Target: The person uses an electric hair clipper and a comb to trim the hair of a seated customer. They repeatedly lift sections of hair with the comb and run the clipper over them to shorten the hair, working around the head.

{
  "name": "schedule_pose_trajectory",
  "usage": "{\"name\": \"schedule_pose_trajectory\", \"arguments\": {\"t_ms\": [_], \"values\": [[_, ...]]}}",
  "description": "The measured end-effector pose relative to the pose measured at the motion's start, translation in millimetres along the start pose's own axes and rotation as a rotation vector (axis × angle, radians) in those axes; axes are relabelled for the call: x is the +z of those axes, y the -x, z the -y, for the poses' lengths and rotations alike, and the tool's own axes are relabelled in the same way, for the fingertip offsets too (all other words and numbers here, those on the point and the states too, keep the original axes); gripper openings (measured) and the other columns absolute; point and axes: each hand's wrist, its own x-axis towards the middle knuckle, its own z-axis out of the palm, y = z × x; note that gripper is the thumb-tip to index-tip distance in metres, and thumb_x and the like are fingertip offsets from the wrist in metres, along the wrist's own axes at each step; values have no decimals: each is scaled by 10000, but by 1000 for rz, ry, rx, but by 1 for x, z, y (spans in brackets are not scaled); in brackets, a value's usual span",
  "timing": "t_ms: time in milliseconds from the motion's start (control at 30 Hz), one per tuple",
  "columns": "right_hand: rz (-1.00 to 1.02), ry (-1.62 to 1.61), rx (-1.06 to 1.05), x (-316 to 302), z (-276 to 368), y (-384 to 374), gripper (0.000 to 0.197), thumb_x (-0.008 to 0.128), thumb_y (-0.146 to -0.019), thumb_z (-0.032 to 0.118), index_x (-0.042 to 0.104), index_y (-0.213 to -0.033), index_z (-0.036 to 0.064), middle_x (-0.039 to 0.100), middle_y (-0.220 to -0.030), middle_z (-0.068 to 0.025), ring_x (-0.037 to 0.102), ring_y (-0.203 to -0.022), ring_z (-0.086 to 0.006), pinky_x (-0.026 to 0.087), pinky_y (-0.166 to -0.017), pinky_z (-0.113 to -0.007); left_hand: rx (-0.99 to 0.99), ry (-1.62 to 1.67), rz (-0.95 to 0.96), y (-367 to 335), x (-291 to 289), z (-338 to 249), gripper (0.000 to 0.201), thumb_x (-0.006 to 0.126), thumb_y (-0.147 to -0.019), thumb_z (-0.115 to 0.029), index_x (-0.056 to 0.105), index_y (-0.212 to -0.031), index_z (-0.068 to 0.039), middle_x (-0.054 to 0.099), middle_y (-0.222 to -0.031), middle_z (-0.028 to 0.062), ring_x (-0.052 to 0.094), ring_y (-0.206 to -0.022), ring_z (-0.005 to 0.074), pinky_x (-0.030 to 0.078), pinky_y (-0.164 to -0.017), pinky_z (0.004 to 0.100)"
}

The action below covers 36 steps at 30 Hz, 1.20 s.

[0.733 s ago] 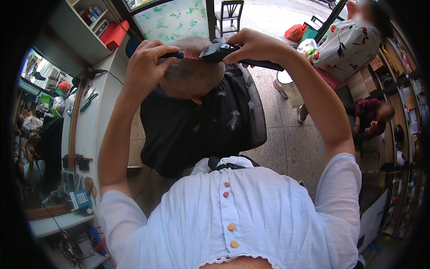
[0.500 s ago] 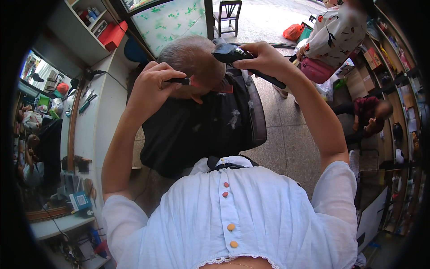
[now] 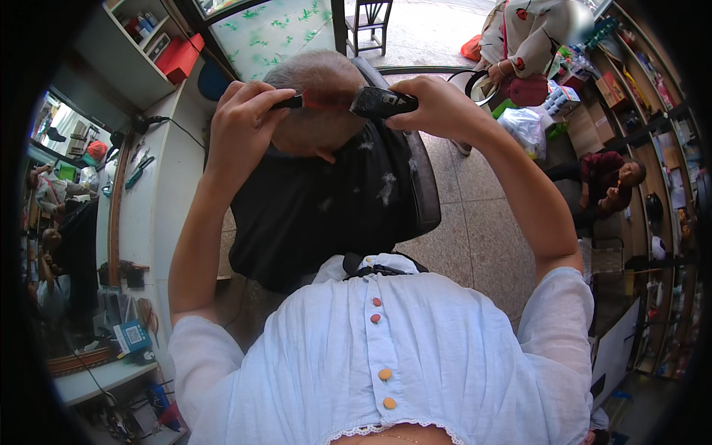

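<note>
Clippers (image 3: pixel 382 102) are pointing at the red comb (image 3: pixel 322 99) against a seated person's head (image 3: pixel 315 70) | right hand (image 3: pixel 437 108) is gripping the clippers | left hand (image 3: pixel 248 113) is pinching the comb's dark handle (image 3: pixel 292 101) | black cape (image 3: pixel 304 215) is draping the person | mirror (image 3: pixel 68 222) is standing at left

Left: wall mirror (image 3: pixel 67 245) in brown wooden frame; blue card with square code (image 3: pixel 132 336) near its lower edge. Upper left: red box (image 3: pixel 182 59) on white shelf unit (image 3: pixel 157 30). Top: glass panel with green leaf print (image 3: pixel 274 38); right of it, dark slat-backed chair (image 3: pixel 368 30), then orange-red plastic bag (image 3: pixel 471 47). Upper right: standing person in patterned pale top (image 3: pixel 534 30), dark red shoulder bag (image 3: pixel 529 89) alongside; whitish translucent plastic bag (image 3: pixel 523 127) below. Right: seated person in dark red shirt (image 3: pixel 604 178) beside long shelves (image 3: pixel 667 215), contents mostly too small to identify. Floor (image 3: pixel 482 230): speckled tiles.
</note>
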Motion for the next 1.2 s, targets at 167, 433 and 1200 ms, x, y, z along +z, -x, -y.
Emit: {"name": "schedule_pose_trajectory", "arguments": {"t_ms": [167, 433, 1200], "values": [[-67, 143, -71, -5, 33, -8, 408, 732, -729, 303, 690, -1044, 46, 684, -874, -153, 669, -841, -297, 520, -784, -393, 67, -41, -19, -3, -3, 3, 316, 719, -709, 14, 720, -1008, -88, 641, -902, 40, 566, -877, 213, 473, -777, 323], [-35, 302, 2, 11, 37, 25, 388, 696, -785, 239, 618, -1130, 79, 671, -881, -163, 657, -841, -325, 495, -760, -415, -117, 176, 193, 22, 1, 8, 265, 723, -723, -11, 735, -972, -101, 658, -882, 8, 563, -880, 192, 487, -800, 306], [-94, 399, 5, 13, 69, 12, 376, 671, -813, 274, 613, -1093, 30, 674, -884, -175, 668, -842, -324, 512, -766, -414, -58, 226, 42, 30, 8, 21, 327, 712, -728, 19, 728, -1030, -105, 650, -913, 17, 560, -897, 180, 464, -809, 295]]}}
